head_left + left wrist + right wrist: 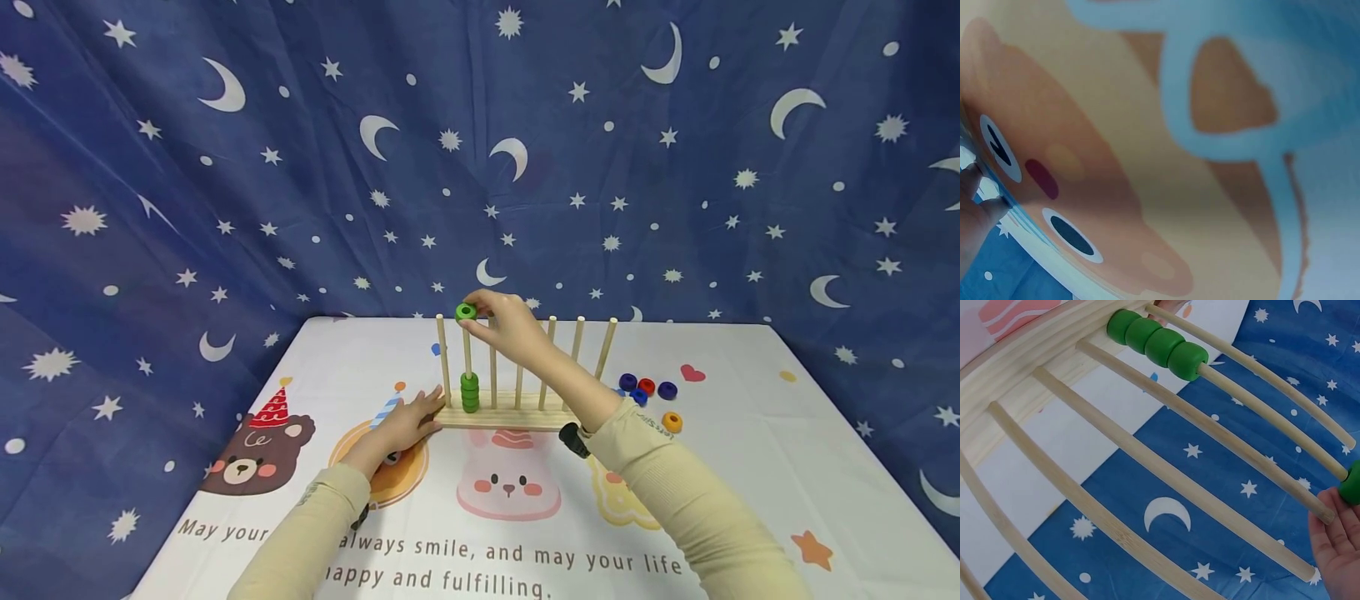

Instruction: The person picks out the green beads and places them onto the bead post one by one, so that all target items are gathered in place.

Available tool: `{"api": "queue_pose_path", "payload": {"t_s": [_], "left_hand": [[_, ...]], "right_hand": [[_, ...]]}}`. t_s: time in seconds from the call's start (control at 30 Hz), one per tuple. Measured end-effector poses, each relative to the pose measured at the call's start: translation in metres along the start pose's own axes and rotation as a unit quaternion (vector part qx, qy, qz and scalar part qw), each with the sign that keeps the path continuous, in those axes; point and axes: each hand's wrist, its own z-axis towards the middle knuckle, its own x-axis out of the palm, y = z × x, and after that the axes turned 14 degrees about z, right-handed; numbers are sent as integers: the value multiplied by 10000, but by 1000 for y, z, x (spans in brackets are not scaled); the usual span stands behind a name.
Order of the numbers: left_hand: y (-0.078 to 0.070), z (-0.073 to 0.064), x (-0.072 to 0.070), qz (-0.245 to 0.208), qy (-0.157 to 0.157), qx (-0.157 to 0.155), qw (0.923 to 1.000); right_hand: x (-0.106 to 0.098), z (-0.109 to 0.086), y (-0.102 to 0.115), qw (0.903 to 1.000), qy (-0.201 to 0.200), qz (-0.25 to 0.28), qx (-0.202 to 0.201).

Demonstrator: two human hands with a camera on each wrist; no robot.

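Note:
A wooden peg rack stands on the table, several upright pegs rising from its long base (495, 422). My right hand (512, 327) pinches a green bead (466, 312) at the top of the second peg from the left. In the right wrist view that peg's tip meets the held bead (1352, 482). Lower on the same peg sits a stack of several green beads (469, 393). My left hand (405, 423) rests against the left end of the base, fingers fairly straight. Only part of the left hand (975, 215) shows in the left wrist view.
Right of the rack lie loose beads: a red bead (646, 387), an orange bead (672, 422) and several blue or purple ones, such as the purple bead (667, 390). A printed white cloth (750, 467) covers the table. A blue starry curtain (480, 167) hangs behind.

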Motion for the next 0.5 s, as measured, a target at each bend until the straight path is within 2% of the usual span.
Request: {"api": "queue_pose_path", "payload": {"t_s": [0.5], "left_hand": [[1,1,1,38,27,-15,10000]], "right_hand": [[1,4,1,9993,66,-94,346]]}}
